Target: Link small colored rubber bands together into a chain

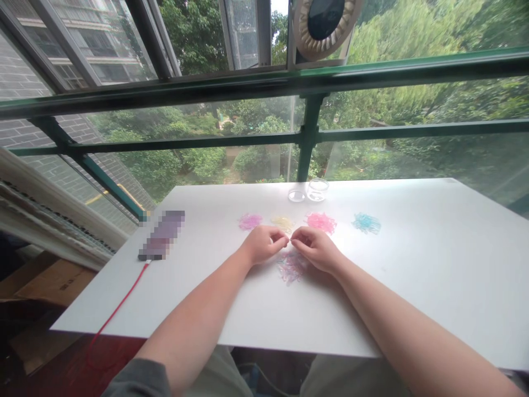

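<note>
My left hand (265, 243) and my right hand (314, 248) meet fingertip to fingertip over the middle of the white table (198, 220). Both are pinched closed; whatever lies between the fingertips is too small to make out. Just below them is a pile of mixed-colour thin strands or small bands (291, 268). Beyond the hands lie a purple pile (250, 221), a pale yellow pile (281, 223) partly hidden by my left hand, a pink pile (321, 222) close to my right hand, and a turquoise pile (366, 223) farther right.
A clear round jar (318, 189) stands near the table's far edge, its clear lid (296, 196) beside it. At the left lies a blurred-out phone-like device (163, 234) with a red cable (119, 306) running off the front edge. Green window rails (248, 85) rise behind the table.
</note>
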Motion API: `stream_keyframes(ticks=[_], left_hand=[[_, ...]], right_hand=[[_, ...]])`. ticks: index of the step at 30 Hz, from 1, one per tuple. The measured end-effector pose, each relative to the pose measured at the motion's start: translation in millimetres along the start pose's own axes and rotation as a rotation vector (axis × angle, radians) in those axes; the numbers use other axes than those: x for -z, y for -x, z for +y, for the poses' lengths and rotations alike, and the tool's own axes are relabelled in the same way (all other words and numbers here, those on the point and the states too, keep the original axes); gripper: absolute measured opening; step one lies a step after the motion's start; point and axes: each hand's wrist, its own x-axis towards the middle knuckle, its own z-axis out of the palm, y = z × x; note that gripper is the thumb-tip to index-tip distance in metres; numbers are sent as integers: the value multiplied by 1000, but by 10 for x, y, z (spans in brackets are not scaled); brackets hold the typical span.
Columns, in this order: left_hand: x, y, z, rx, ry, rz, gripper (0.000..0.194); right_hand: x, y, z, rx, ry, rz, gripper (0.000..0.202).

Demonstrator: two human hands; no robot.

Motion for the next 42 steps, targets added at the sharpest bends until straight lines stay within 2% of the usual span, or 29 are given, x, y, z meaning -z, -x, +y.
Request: stream_keyframes(ticks=[10,23,33,42], left_hand=[[-39,-11,-20,-29,-7,-35,20],[-22,5,-27,-55,-16,5,15],[-3,-2,-16,-74,-7,5,14],[39,14,46,-144,23,-97,8]], right_hand=[[-6,6,-39,12,-4,47,5],[-36,-6,-24,-11,-85,34,4],[-27,1,-45,-27,-52,43,3],[-15,-19,4,-42,18,133,7]])
